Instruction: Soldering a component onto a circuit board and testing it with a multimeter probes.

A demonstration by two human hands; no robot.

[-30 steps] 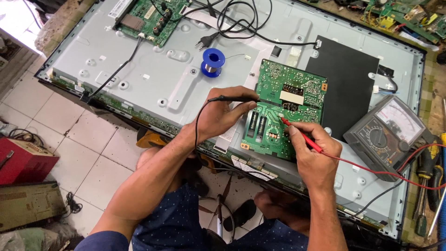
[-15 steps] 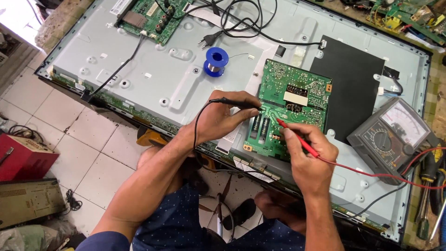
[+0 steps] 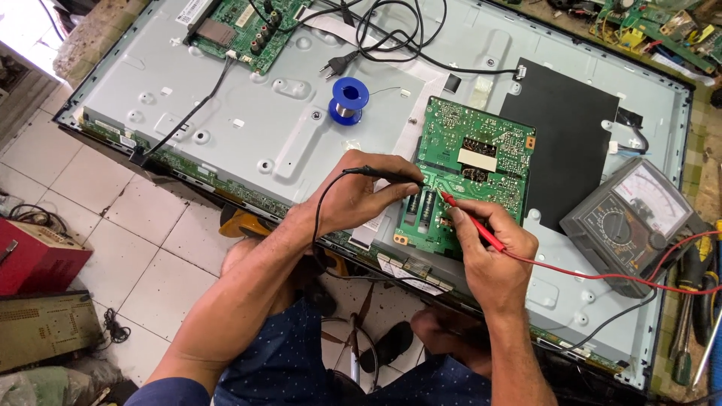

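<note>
A green circuit board (image 3: 481, 150) lies solder side up on the grey metal back of a flat panel (image 3: 226, 105). My left hand (image 3: 361, 199) pinches a black test probe (image 3: 391, 175) whose tip touches the board's lower left area. My right hand (image 3: 489, 252) grips a red test probe (image 3: 470, 220) with its tip on the board close to the black one. Red and black leads run to a dark analogue multimeter (image 3: 628, 222) standing on the panel at the right.
A blue solder spool (image 3: 349, 98) and a black mains plug (image 3: 335, 68) lie on the panel. Another green board (image 3: 248, 26) sits at the top left. A black sheet (image 3: 564, 135) covers part of the panel. Hand tools (image 3: 688, 301) lie at the right edge. A red box (image 3: 34, 256) stands on the tiled floor.
Both probe tips have shifted slightly on the green board, closer together near its lower left. The view has moved a little; the hands keep their grip.
</note>
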